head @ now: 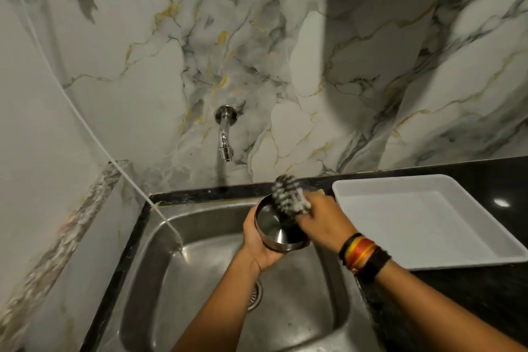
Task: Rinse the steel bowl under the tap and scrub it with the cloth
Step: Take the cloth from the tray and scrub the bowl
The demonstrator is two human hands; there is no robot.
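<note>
Marble-patterned wall tiles with grey and gold veins (285, 66) fill the backdrop, and a chrome wall tap (225, 134) sits at twelve o'clock above the stainless steel sink (160, 251). Whether water is running is hard to say; there's only a dim streak below the spout. Over the basin, the left hand (258, 243) cradles the round steel bowl (275, 227) from its seven o'clock side, fingers wrapped round the wall and base, bowl tipped so the opening faces the camera. At two o'clock of the bowl, the right hand (323, 220) clenches a grey-and-white mottled cloth (288, 194), pressing it onto the rim and into the bowl. Black and orange-yellow thread bands (363, 254) ring the right wrist. Off at three o'clock, a white rectangular plastic tray (357, 188) rests on the black speckled worktop (457, 308). At nine o'clock, a thin white hose (94, 134) slants down into the sink's far-left corner.
</note>
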